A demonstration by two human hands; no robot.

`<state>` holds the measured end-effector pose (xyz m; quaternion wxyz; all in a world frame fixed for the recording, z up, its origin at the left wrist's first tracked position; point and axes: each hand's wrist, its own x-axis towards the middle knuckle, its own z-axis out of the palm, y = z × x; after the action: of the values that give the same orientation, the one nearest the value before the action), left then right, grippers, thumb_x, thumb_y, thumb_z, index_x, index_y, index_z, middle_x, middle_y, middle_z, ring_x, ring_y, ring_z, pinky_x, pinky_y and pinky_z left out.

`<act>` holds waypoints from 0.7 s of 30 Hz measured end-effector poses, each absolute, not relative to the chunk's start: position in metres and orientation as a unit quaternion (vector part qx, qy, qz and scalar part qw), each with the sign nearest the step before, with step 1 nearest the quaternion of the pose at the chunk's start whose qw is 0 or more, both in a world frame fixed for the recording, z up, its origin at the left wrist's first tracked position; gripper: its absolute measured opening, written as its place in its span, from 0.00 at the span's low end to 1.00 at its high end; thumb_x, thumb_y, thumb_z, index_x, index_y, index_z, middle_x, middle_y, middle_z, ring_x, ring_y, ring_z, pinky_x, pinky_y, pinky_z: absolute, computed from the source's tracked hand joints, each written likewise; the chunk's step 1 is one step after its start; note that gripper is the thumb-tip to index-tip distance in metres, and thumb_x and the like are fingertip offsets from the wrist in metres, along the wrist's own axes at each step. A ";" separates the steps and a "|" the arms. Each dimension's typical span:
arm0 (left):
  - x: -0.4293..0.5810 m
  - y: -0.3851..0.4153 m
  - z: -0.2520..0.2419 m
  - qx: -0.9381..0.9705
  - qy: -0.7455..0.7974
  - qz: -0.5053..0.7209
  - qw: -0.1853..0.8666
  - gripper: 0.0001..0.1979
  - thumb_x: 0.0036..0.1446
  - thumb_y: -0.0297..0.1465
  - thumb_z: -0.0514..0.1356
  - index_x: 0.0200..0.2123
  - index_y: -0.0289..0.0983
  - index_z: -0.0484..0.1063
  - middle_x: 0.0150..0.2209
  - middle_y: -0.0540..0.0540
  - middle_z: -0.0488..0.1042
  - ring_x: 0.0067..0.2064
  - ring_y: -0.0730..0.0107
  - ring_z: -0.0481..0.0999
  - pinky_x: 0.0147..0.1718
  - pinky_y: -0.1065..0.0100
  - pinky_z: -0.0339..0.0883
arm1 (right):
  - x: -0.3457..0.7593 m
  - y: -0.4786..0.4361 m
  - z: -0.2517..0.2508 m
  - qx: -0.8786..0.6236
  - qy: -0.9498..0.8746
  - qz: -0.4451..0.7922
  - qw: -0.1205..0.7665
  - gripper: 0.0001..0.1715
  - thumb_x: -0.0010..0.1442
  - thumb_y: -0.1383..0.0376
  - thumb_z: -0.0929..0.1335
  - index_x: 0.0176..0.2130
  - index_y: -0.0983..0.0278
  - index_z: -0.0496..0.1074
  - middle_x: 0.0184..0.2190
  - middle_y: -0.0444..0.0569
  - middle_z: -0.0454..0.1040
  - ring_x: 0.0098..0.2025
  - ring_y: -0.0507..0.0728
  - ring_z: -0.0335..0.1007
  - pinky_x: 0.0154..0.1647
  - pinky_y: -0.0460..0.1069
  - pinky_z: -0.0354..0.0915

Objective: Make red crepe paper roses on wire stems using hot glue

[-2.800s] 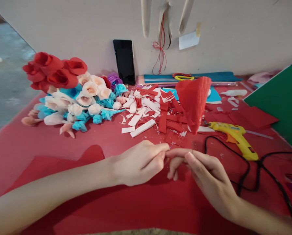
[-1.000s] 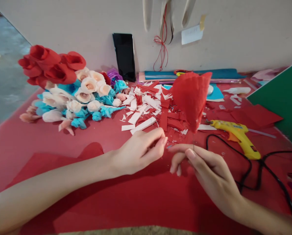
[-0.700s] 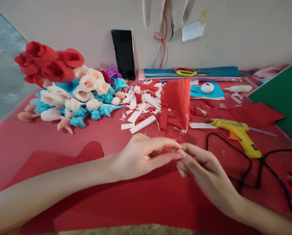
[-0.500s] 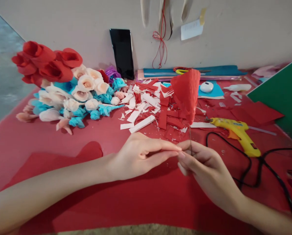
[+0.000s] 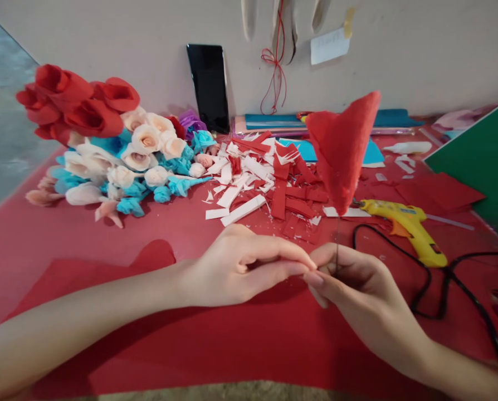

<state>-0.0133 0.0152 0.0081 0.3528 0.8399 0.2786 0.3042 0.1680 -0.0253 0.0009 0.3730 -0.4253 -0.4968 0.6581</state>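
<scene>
A red crepe-paper flower (image 5: 341,150), cone-shaped and narrowing downward, stands above my hands on a thin wire stem (image 5: 337,234). My right hand (image 5: 360,289) has that stem between its curled fingers, with thumb and index finger pressed together. The tips of my left hand (image 5: 243,268) meet the right fingertips in a closed pinch; whatever lies between them is too small or hidden to tell. Beneath the left forearm lies a red paper sheet (image 5: 71,278) with a rounded piece (image 5: 157,253) at its edge.
Finished paper flowers (image 5: 144,139) pile up at the left. Red and white paper scraps (image 5: 253,172) fill the middle. A yellow glue gun (image 5: 403,220) with a black cord (image 5: 445,289) lies right. A phone (image 5: 209,86) leans on the wall; a green board (image 5: 478,167) stands at right.
The red flower has swung to the right and turned, its top now tilting right and higher. My right hand has shifted slightly right; the left fingertips follow a little.
</scene>
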 end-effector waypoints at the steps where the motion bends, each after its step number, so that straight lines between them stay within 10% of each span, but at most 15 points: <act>1: -0.014 0.016 0.009 0.846 0.265 0.297 0.354 0.08 0.56 0.29 0.55 0.37 0.39 0.73 0.22 0.52 0.74 0.20 0.80 0.68 0.20 0.79 0.60 | 0.168 -0.025 0.001 -0.424 -0.494 0.659 0.376 0.08 0.56 0.63 0.66 0.27 0.65 0.66 0.17 0.38 0.57 0.20 0.44 0.47 0.19 0.41 0.44; 21: -0.018 0.023 0.013 0.849 0.232 0.234 0.414 0.08 0.55 0.29 0.56 0.37 0.38 0.74 0.26 0.49 0.77 0.25 0.77 0.73 0.24 0.77 0.64 | 0.167 -0.025 0.002 -0.402 -0.449 0.716 0.352 0.08 0.55 0.67 0.67 0.26 0.66 0.65 0.17 0.38 0.59 0.19 0.42 0.48 0.18 0.39 0.45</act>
<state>-0.0182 0.0234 0.0130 0.4137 0.8487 0.2319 0.2341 0.1673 -0.0251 0.0021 0.3518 -0.4024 -0.4493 0.7158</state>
